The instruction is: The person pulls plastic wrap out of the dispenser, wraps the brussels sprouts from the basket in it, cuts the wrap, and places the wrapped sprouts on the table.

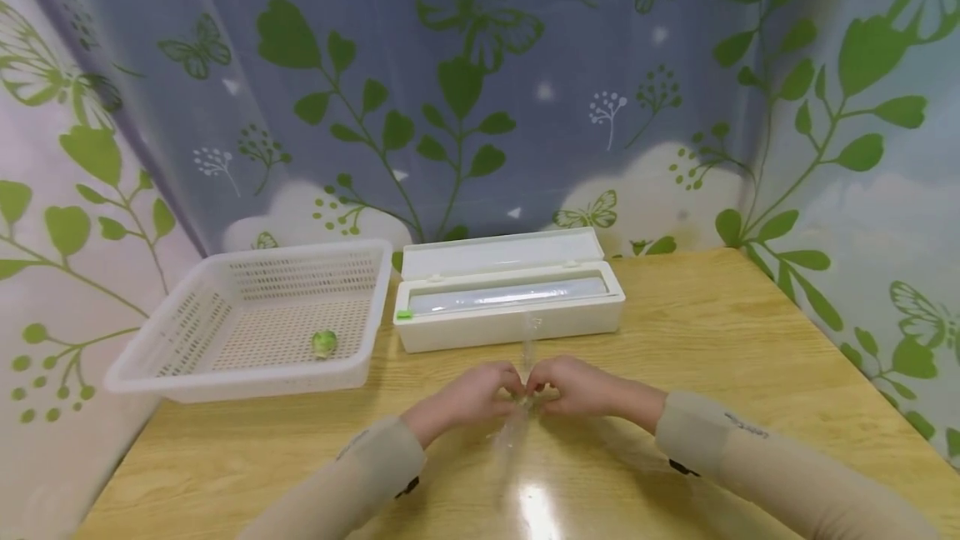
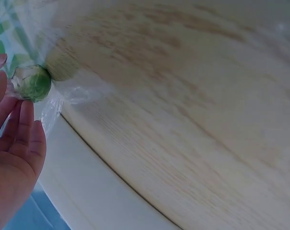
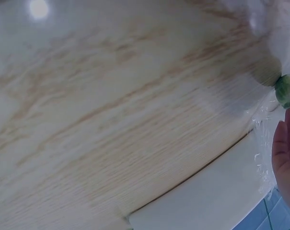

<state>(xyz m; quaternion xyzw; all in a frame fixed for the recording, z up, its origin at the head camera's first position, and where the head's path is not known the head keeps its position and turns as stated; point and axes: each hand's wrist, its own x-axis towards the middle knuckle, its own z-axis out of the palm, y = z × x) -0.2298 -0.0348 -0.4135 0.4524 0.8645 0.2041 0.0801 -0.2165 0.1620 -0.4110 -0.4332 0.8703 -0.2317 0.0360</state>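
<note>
Both hands meet over the table in front of the white box, fingertips close together. A Brussels sprout (image 2: 33,84) sits between them in a piece of clear cling film (image 2: 80,94). My left hand (image 1: 476,392) pinches the film at the sprout, thumb above and fingers below. From the other side my right hand (image 1: 576,387) pinches the film at the same spot. Loose film hangs below the fingers and sticks up above them. In the right wrist view the sprout (image 3: 286,91) shows at the right edge, just over the fingertips.
A white cling film box (image 1: 517,327), its lid (image 1: 502,255) raised, holds a film roll (image 1: 510,297) and has a green tab at its left end. To its left stands a white plastic basket (image 1: 247,380) with another Brussels sprout (image 1: 324,344) inside. Patterned curtains surround the wooden table (image 1: 720,332).
</note>
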